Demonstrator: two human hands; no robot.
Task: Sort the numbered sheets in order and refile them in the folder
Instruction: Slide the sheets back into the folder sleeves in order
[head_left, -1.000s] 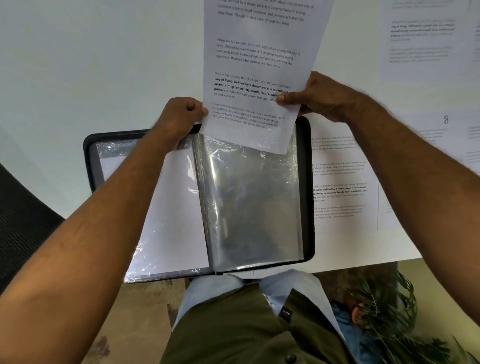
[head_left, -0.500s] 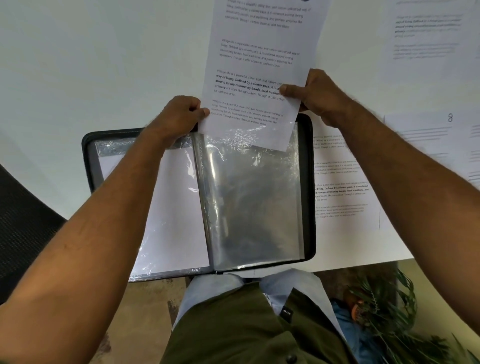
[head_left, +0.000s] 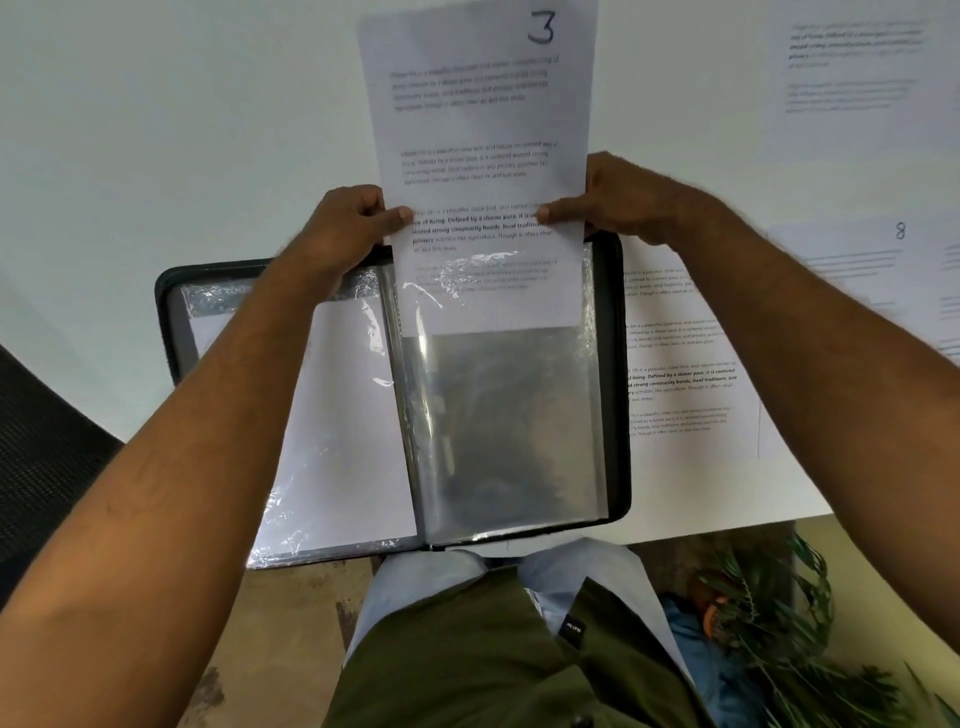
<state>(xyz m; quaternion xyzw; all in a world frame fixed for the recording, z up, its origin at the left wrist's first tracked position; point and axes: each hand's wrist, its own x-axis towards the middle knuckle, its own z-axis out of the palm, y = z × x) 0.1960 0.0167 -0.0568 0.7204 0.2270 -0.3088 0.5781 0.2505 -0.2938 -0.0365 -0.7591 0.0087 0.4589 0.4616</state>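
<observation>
gripping sheet 3, left hand and right hand.

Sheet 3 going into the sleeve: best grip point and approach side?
Grip sheet 3 at both side edges just above the sleeve mouth, as the left hand and right hand do now, coming from the sides. Its bottom is already inside; edge pinches probably keep it flat.

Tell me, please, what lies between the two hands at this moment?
In the head view, the sheet marked 3 spans the gap: the left hand pinches its left edge, the right hand its right edge. Its lower end sits inside the folder's clear sleeve.
</observation>
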